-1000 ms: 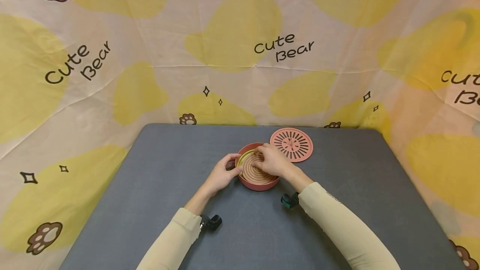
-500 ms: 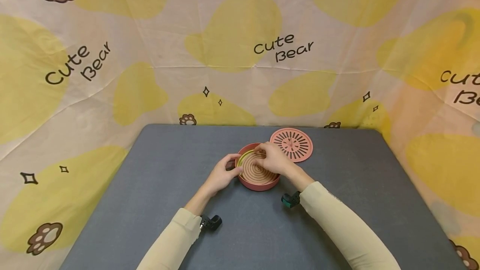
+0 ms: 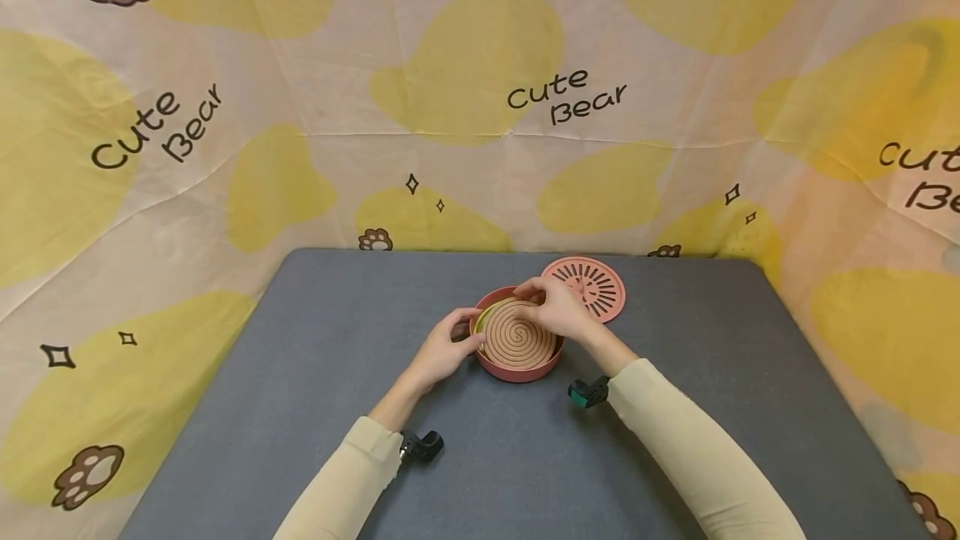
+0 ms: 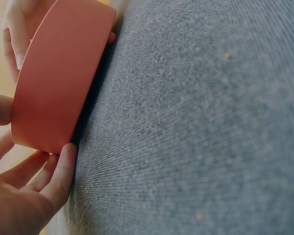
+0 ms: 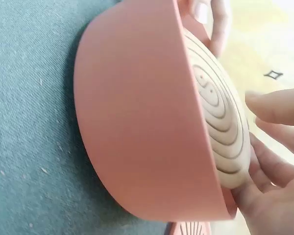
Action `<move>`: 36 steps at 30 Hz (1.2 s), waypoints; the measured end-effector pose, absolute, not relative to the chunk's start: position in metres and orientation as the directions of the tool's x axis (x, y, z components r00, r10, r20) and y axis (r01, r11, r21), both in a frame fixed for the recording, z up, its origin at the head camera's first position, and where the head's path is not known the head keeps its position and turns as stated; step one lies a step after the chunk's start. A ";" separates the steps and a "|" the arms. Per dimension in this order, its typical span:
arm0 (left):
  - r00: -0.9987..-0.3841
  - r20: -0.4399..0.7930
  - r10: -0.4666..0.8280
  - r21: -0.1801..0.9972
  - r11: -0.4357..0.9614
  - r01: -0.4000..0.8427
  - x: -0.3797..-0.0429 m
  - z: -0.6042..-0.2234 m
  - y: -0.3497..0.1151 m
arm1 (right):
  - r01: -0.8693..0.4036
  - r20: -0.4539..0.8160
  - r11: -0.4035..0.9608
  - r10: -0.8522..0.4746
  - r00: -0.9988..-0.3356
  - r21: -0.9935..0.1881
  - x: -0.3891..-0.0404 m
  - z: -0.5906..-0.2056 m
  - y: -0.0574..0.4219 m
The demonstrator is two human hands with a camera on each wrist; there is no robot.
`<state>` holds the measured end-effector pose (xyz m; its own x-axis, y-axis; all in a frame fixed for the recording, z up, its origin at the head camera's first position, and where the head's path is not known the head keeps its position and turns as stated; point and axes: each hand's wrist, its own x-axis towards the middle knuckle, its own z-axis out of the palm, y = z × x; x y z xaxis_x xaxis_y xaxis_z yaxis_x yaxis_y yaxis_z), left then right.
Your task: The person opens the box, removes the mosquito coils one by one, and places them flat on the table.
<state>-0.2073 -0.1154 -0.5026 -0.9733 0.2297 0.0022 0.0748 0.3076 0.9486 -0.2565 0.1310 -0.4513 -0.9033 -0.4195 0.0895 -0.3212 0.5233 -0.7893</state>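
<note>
A round coral-pink box (image 3: pixel 517 375) sits on the table, with a tan spiral mosquito coil (image 3: pixel 517 338) in its mouth. My left hand (image 3: pixel 442 347) holds the box's left side, thumb and fingers spread around the wall; in the left wrist view the fingers press low on the wall (image 4: pixel 63 83). My right hand (image 3: pixel 561 307) pinches the coil's far right edge. The right wrist view shows the coil (image 5: pixel 218 105) tilted, its edge near that hand standing out past the rim. A thin yellow-green ring (image 3: pixel 482 322) shows between coil and box wall at the left.
Just behind the box, to the right, lies a pink slotted lid (image 3: pixel 609 288) with a face pattern, partly behind the right hand. The grey table (image 3: pixel 360 298) ends at a patterned cloth backdrop (image 3: pixel 465 115). Dark wrist cameras hang beneath both forearms.
My right hand has shifted up and to the right, from over the coil to its far edge, and that side of the coil has risen. The left hand and box keep their places.
</note>
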 end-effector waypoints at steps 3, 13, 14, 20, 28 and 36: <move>-0.973 -0.002 0.232 0.947 0.312 0.073 -0.207 -0.503 -0.116 | -0.291 0.065 0.507 -0.417 -0.907 -0.811 -0.258 -0.451 0.134; -0.974 0.001 0.226 0.947 0.312 0.074 -0.206 -0.504 -0.115 | -0.249 0.013 0.459 -0.459 -0.888 -0.853 -0.260 -0.453 0.138; -0.974 0.001 0.226 0.948 0.308 0.073 -0.206 -0.504 -0.115 | -0.247 0.012 0.455 -0.460 -0.888 -0.856 -0.260 -0.453 0.138; -0.976 0.000 0.220 0.953 0.294 0.066 -0.206 -0.504 -0.113 | -0.247 0.025 0.441 -0.451 -0.892 -0.863 -0.261 -0.458 0.140; -0.977 -0.003 0.212 0.946 0.318 0.066 -0.207 -0.503 -0.114 | -0.233 0.041 0.401 -0.433 -0.901 -0.886 -0.258 -0.456 0.142; -0.977 0.003 0.215 0.950 0.306 0.070 -0.207 -0.501 -0.114 | -0.190 0.034 0.339 -0.417 -0.908 -0.922 -0.256 -0.447 0.146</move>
<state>-0.2068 -0.1143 -0.5010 -0.9766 0.2149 0.0029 0.0701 0.3058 0.9495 -0.2564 0.1460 -0.4475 -0.9084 -0.4167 0.0342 -0.1900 0.3386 -0.9216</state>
